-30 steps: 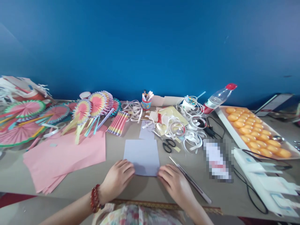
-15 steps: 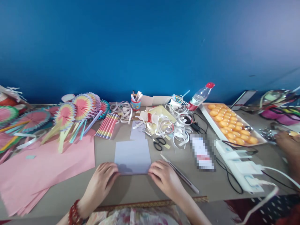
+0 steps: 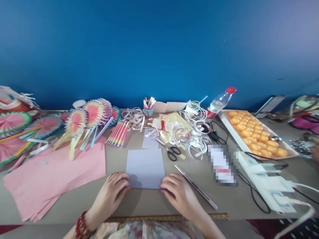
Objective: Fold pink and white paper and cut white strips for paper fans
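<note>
A lavender sheet of paper [image 3: 145, 162] lies flat on the table in front of me. My left hand [image 3: 116, 186] pinches its near left corner, fingers curled, a red beaded bracelet on that wrist. At the near right corner, my right hand [image 3: 175, 191] holds the paper the same way. Close to the right hand lies a slim grey cutter knife [image 3: 196, 187], slanting away. Beyond the sheet are black-handled scissors [image 3: 173, 153] and a smaller lavender piece of paper [image 3: 150, 141]. A pleated pink, yellow and purple paper strip [image 3: 119, 133] rests to the left of these.
Pink paper sheets [image 3: 62, 176] and folded paper fans [image 3: 93, 113] spread on the left. Behind are a pen cup [image 3: 149, 112], curled white strips [image 3: 199, 144] and a bottle [image 3: 219, 103]. Rightward are a blurred phone [image 3: 222, 166], a power strip [image 3: 269, 186] and a tray of orange balls [image 3: 259, 134].
The whole view has shifted, so everything sits further right in the picture. Another person's hand at the right edge has mostly left view. My hands keep their hold on the paper.
</note>
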Available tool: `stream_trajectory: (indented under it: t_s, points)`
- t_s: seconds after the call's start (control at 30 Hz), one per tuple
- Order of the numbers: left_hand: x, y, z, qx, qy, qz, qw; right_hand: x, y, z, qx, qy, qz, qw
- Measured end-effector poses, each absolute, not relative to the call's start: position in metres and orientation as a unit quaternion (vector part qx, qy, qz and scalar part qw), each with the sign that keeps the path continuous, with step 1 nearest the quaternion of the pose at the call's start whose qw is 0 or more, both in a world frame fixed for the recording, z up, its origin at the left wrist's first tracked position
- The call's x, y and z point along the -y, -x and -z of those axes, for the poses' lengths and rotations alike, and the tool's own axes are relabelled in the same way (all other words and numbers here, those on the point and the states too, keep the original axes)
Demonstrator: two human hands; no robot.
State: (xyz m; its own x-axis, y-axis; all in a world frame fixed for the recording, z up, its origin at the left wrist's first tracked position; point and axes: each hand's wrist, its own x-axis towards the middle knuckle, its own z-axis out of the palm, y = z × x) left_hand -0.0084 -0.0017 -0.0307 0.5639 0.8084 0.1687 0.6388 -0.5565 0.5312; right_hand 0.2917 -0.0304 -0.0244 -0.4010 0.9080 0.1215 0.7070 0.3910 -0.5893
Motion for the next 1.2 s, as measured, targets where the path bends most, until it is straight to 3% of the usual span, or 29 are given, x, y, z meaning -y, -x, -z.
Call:
stream_trajectory:
  t_s: [0.33, 0.67, 1.03, 1.2]
  points:
    - [0.000, 0.007, 0.032, -0.468, -0.839, -0.196, 0.196, 0.024, -0.287, 0.023, 0.786, 0.512, -0.253, 0.238]
    - [-0.002, 0.003, 0.036, -0.445, -0.852, -0.216, 0.170, 0.021, -0.279, 0.033, 0.777, 0.552, -0.188, 0.235]
    - [-0.005, 0.005, 0.031, -0.461, -0.829, -0.214, 0.234, 0.022, -0.287, 0.031, 0.783, 0.527, -0.200, 0.263]
    - [-0.004, 0.002, 0.031, -0.486, -0.815, -0.229, 0.216, 0.017, -0.283, 0.035, 0.791, 0.535, -0.165, 0.248]
